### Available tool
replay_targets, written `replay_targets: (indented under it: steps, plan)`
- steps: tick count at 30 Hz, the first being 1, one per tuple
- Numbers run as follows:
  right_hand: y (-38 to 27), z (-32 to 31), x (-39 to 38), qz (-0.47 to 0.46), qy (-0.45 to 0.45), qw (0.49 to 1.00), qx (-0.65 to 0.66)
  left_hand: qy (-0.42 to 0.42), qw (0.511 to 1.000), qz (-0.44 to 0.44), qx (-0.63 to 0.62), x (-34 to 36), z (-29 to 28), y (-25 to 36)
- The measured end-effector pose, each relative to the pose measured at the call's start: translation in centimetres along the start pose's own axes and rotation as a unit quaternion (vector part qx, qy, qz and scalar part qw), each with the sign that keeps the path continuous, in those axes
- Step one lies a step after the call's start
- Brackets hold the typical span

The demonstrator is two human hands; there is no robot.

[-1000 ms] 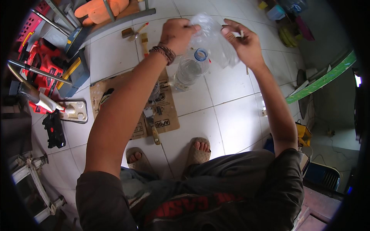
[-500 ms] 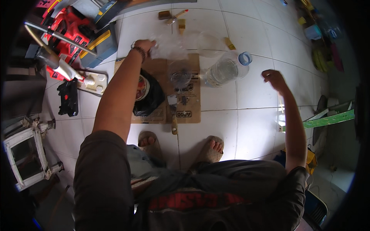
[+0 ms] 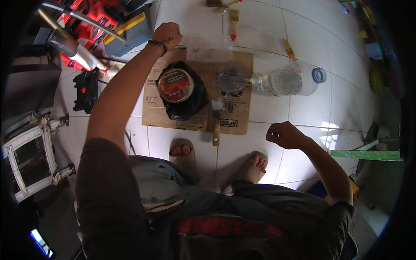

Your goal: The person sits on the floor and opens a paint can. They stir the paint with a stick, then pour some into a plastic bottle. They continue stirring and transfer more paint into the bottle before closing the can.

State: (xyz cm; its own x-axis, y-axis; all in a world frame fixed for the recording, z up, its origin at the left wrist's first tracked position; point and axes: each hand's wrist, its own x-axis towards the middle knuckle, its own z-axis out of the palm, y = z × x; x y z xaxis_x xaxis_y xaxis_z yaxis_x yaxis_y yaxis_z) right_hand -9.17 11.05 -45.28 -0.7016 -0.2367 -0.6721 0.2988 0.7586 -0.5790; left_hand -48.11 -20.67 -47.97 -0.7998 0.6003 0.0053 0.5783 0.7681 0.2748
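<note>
My left hand [image 3: 167, 37] is raised beyond the cardboard [image 3: 151, 117], fingers curled; what they hold, if anything, is hidden. Beside it lies crumpled clear plastic [image 3: 208, 45]. On the cardboard sit a labelled round can [image 3: 175, 85] in black plastic, a clear plastic container [image 3: 232, 77] and a putty knife [image 3: 216, 130]. A large clear bottle [image 3: 288, 78] with a blue neck lies tilted to the right. My right hand [image 3: 284, 135] hangs lower over the tiles, closed, its contents too small to make out.
Paintbrushes [image 3: 234, 24] lie at the back. Red cases [image 3: 89, 24] and a grey-yellow toolbox [image 3: 125, 32] are at upper left, a black tray [image 3: 84, 91] below them. A white stepladder [image 3: 37, 154] lies left, a green board [image 3: 364, 155] right. My sandalled feet [image 3: 254, 167] stand below the cardboard.
Both hands have parted from above the bottle. The left has released the crumpled plastic at the back; the right has moved down. The view has shifted, showing the can.
</note>
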Motion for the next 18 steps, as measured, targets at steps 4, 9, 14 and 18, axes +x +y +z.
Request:
replay_targets:
  steps: [4,9,14,18]
  plan:
    - [-5.5,0.4,1.1,-0.069,0.023,0.996,0.045,-0.098,0.985,0.138,-0.033,-7.0,-4.3,2.4]
    - [-9.9,0.3,2.4,-0.082,0.007,0.996,0.018,0.024,0.975,0.219,-0.034,-14.5,-3.8,4.7]
    - [-10.1,0.8,2.0,-0.079,0.006,0.997,0.018,-0.04,0.986,0.145,-0.073,-17.3,-3.7,6.5]
    - [-9.5,1.5,1.9,-0.086,0.01,0.996,0.007,-0.035,0.982,0.136,-0.123,-17.9,-2.1,5.8]
